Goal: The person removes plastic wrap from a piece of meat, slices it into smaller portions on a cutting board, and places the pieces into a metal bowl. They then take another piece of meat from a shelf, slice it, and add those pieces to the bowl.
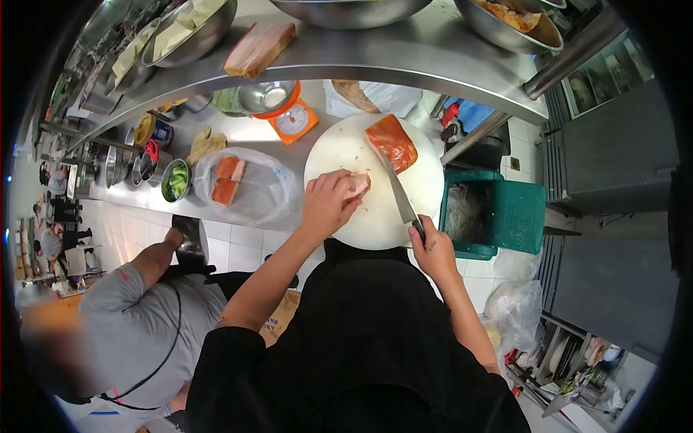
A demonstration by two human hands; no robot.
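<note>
My left hand (332, 198) is closed on a small piece of meat (357, 186) at the left part of a round white cutting board (339, 151). My right hand (431, 242) grips the black handle of a knife (398, 189), whose blade points up and left across the board. The blade's tip lies by the lower left edge of a larger reddish-brown slab of meat (393, 143). Two browned pieces of meat (226, 190) rest on a clear plastic bag (271, 189) left of the board.
An orange scale (294, 121) with a metal bowl stands behind. Overhead, a metal shelf (404, 61) holds a meat slab (260, 49) and bowls. A green bin (516, 215) is at right; a person in grey (155, 310) is at lower left.
</note>
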